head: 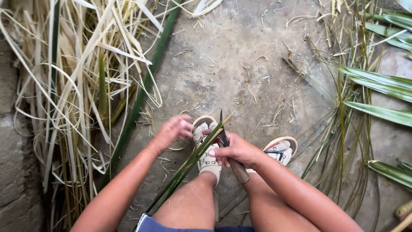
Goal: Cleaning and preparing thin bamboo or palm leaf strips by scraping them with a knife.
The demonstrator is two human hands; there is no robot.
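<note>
Most of the frame was a rough grey concrete floor (240, 56), stained and littered with thin dry shavings. Along the left edge ran a low block wall (10, 163). Against it, filling the upper left, lay a big heap of pale split strips (77, 64), with one long dark green stalk (141, 94) slanting from the top centre down toward the lower left. On the right side, green leaves (382, 86) reached in from the edge, and thin stems (343, 129) lay in a loose sheaf beside them. No packages, labels or signs were in view.

At the bottom centre the person sat with bare knees over two feet in pale sandals (281, 148).

The right hand (236, 150) was clenched around the wooden handle of a knife (229, 148), blade pointing up toward the frame's middle, and its thumb pressed a bundle of green strips (193, 161) against the blade. That bundle ran from just above the hand, at centre, diagonally down to the lower left between the knees.

The left hand (171, 131), just left of centre, hung loose above the bundle with fingers half curled, grasping nothing that I could make out; its fingertips were near the blade's tip.
</note>
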